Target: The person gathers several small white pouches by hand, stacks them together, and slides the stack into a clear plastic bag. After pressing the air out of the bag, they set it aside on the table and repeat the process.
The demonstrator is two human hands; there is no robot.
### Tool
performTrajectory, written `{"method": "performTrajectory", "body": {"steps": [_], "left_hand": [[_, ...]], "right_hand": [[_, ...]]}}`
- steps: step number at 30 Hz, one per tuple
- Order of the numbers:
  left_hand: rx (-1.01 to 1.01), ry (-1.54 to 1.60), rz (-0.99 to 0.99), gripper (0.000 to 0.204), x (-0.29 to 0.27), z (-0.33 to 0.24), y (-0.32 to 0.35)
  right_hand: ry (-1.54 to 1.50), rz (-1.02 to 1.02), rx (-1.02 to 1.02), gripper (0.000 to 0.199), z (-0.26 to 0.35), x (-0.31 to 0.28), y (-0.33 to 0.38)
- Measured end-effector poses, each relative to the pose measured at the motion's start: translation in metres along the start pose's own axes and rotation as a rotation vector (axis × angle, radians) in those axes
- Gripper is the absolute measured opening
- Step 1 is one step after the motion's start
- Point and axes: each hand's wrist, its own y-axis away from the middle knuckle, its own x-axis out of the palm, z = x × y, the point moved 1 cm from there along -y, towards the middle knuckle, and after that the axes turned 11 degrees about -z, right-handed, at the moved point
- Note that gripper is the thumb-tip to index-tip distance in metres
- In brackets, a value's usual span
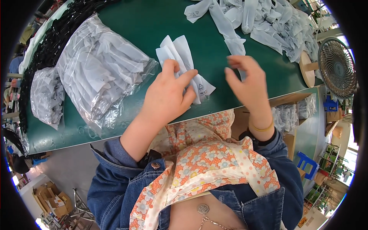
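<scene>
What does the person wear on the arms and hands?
Both hands are bare, without gloves. The left hand comes out of a blue denim sleeve with a metal button. The right hand has a thin yellow bracelet at the wrist, above a blue denim sleeve.

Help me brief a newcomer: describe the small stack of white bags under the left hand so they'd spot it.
On the green table, near its front edge, the left hand presses a fanned stack of flat white bags. Unlike the loose heap far right and the clear sacks left, it lies neat and alone.
</scene>
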Motion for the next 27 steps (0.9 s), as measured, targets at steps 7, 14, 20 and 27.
{"method": "performTrajectory", "body": {"steps": [7, 14, 20, 27], "left_hand": [[-0.025, 0.015, -0.009, 0.034, 0.001, 0.003, 0.000], [-0.047, 0.012, -0.021, 0.033, 0.000, 0.006, 0.003], [-0.047, 0.017, -0.014, 0.034, 0.000, 0.004, 0.001], [-0.020, 0.035, -0.046, 0.034, 0.001, 0.004, 0.001]], "right_hand": [[0.844, -0.166, -0.298, 0.014, -0.010, -0.048, -0.001], [0.356, -0.073, 0.142, 0.020, 0.022, -0.035, -0.050], [0.532, -0.008, -0.187, 0.033, -0.019, 0.014, -0.035], [0.425, 0.213, 0.113, 0.041, -0.019, 0.019, -0.037]]}}
